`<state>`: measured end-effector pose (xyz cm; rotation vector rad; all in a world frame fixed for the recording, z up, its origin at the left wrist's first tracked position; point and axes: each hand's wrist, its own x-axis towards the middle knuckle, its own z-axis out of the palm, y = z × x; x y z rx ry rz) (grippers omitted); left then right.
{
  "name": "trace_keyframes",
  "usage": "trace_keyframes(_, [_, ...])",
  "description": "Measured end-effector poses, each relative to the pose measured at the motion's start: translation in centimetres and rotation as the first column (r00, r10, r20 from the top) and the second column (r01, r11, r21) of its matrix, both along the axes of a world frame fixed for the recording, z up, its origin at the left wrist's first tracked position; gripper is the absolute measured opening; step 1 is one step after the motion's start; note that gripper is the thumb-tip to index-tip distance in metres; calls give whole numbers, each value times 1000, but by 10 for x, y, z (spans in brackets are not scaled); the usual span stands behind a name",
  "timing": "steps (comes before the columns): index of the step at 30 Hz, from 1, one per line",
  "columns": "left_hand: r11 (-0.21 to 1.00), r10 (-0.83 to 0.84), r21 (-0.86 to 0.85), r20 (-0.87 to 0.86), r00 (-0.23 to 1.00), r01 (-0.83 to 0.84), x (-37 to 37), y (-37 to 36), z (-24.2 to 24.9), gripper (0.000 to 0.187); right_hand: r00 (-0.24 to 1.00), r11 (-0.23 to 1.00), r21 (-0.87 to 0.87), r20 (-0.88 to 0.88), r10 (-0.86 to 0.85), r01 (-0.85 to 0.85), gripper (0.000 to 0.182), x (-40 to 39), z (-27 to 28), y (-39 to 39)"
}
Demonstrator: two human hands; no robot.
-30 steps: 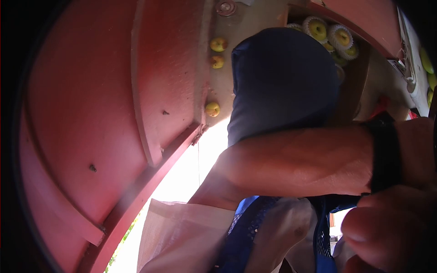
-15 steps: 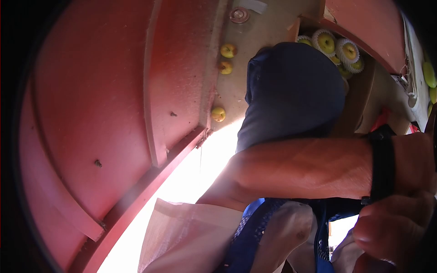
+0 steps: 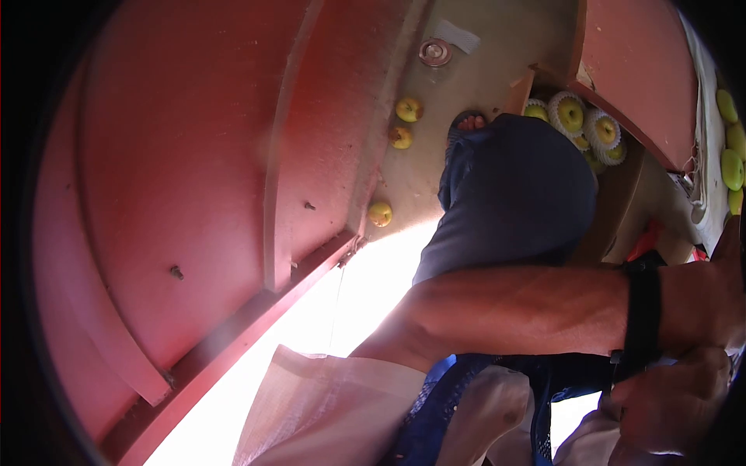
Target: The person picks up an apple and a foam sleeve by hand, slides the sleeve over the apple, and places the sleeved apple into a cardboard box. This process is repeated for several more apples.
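My left forearm crosses from the pale sleeve at the bottom to the right edge, with a black band (image 3: 643, 314) round the wrist. Beyond the band is my left hand (image 3: 703, 303), its fingers cut off or lost in the dark edge. Just below it, close to the wrist, is my right hand (image 3: 676, 396), with its fingers looking curled; what they hold is hidden. Blue mesh cloth (image 3: 443, 412) hangs beneath the forearm. Above the arm is a dark-clad knee (image 3: 521, 194), with a sandalled foot (image 3: 470, 123) behind it.
A cardboard box (image 3: 622, 198) holds several yellow-green fruits (image 3: 570, 114) in white foam nets. Three loose fruits (image 3: 409, 109) lie on the floor beside a red metal panel (image 3: 179, 186). A round metal lid (image 3: 435, 52) is farther up. More green fruits (image 3: 732, 169) line the right edge.
The surroundings have shifted down and slightly right in view. The sandalled foot and more green fruits at the right edge now show. Both hands remain close together at the right.
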<state>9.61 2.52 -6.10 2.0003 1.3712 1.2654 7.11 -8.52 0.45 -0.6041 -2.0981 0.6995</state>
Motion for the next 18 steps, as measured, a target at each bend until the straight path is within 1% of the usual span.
trace_keyframes(3, [1000, -1, -10, -1, 1000, 1, 14, 14, 2, 35, 997, 997, 10, 18, -79, 79, 17, -7, 5, -2])
trace_keyframes(5, [1000, 0, -22, -5, 1000, 0, 18, 18, 2, 36, 989, 990, 2, 61, -137, 138, 17, -13, 11, -3])
trace_keyframes(6, [1000, -3, -29, -1, 1000, 3, 21, 20, 2, 36, 994, 997, -5, 73, -83, 83, 17, -6, 10, 1])
trace_keyframes(7, [999, -10, -32, 2, 1000, 10, 25, 22, 2, 37, 991, 999, -48, 134, -5, 11, 17, 0, 16, 8])
trace_keyframes(9, [999, -14, -35, 21, 1000, 15, 29, 24, 3, 37, 935, 970, -202, 295, 194, -138, 17, 10, 31, 23])
trace_keyframes(10, [999, -19, -38, 26, 999, 20, 31, 23, 4, 38, 861, 926, -323, 397, 319, -195, 17, 14, 42, 33])
trace_keyframes(11, [999, -22, -43, 31, 999, 23, 32, 24, 4, 38, 748, 864, -457, 493, 445, -212, 17, 12, 54, 42])
trace_keyframes(12, [999, -26, -44, 37, 999, 27, 34, 24, 4, 38, 624, 803, -563, 560, 545, -195, 17, 9, 64, 51])
trace_keyframes(13, [998, -31, -44, 44, 999, 33, 35, 25, 5, 39, 519, 754, -634, 592, 616, -172, 17, 7, 70, 57])
trace_keyframes(14, [998, -30, -46, 48, 998, 32, 37, 25, 5, 39, 519, 759, -632, 602, 606, -154, 17, 12, 69, 58])
trace_keyframes(15, [998, -33, -44, 53, 998, 36, 38, 26, 6, 39, 456, 724, -673, 601, 656, -153, 17, 19, 65, 60])
trace_keyframes(16, [998, -32, -51, 53, 998, 34, 38, 26, 6, 40, 624, 676, -678, 403, 669, -288, 20, 31, 46, 56])
trace_keyframes(17, [998, -29, -54, 54, 998, 31, 37, 26, 5, 40, 730, 633, -640, 159, 664, -436, 23, 45, 26, 52])
trace_keyframes(18, [998, -19, -65, 53, 998, 22, 35, 26, 4, 40, 723, 633, -626, 156, 673, -455, 23, 63, 7, 48])
